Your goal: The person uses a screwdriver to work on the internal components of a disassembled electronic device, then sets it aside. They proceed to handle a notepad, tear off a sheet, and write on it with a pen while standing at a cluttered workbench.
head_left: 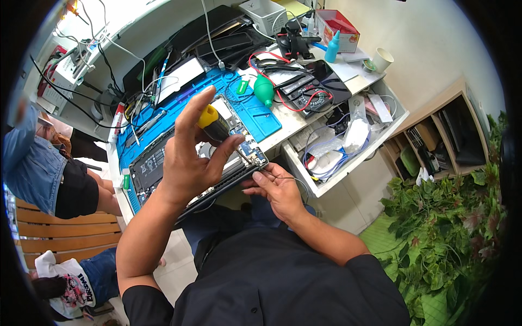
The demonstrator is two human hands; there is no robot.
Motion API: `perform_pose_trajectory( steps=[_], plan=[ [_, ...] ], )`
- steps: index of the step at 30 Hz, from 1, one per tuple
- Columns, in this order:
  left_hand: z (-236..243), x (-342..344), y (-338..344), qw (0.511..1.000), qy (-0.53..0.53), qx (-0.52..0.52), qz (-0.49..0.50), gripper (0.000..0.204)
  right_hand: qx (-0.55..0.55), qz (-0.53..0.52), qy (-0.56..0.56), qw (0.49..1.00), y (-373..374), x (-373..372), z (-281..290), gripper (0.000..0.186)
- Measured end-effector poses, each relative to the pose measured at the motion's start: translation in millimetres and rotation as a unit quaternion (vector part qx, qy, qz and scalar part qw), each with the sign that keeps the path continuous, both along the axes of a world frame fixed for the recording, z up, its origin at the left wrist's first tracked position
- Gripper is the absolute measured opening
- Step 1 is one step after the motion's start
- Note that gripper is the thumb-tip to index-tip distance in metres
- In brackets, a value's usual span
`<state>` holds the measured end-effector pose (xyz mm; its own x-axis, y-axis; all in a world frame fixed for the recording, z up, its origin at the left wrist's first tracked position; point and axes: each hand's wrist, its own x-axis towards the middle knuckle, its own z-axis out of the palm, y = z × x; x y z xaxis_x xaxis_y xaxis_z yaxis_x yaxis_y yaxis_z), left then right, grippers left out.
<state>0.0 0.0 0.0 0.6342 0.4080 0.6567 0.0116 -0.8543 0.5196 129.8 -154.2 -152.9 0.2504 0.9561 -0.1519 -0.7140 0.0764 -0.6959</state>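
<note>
My left hand point(189, 155) is closed round a screwdriver point(216, 126) with a yellow and black handle. Its shaft points down at the small blue circuit board point(250, 149) near the right corner of an opened laptop point(234, 174). The laptop's black battery point(148, 167) shows to the left of that hand, which hides part of the laptop's middle. At the laptop's near right corner is my right hand point(283, 196), thumb and forefinger pinched together. A thin cable point(296, 179) runs by these fingers; whether they grip it or the laptop's edge I cannot tell.
Beneath the laptop lies a blue repair mat point(261, 126). A green air blower point(263, 89), a multimeter point(310, 96) with red leads and a blue bottle point(333, 48) stand behind. An open drawer point(321, 187) full of cables juts out at right. People are at the left.
</note>
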Motion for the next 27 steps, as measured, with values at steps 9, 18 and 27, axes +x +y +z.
perform_pose_trajectory(
  steps=[9,18,27],
  plan=[
    [12.2,-6.0,-5.3,0.997,0.017,-0.065,0.03,0.089,-0.011,0.005,0.023,1.0,-7.7,-11.6,5.3,0.03],
    [5.1,-1.2,-3.4,0.997,0.012,-0.072,0.027,0.088,-0.002,0.005,0.02,1.0,-6.2,-6.1,3.3,0.03],
    [5.4,1.9,-0.8,0.996,0.006,-0.076,0.036,0.088,0.001,0.004,0.016,1.0,-4.4,-2.1,1.3,0.033]
  ],
)
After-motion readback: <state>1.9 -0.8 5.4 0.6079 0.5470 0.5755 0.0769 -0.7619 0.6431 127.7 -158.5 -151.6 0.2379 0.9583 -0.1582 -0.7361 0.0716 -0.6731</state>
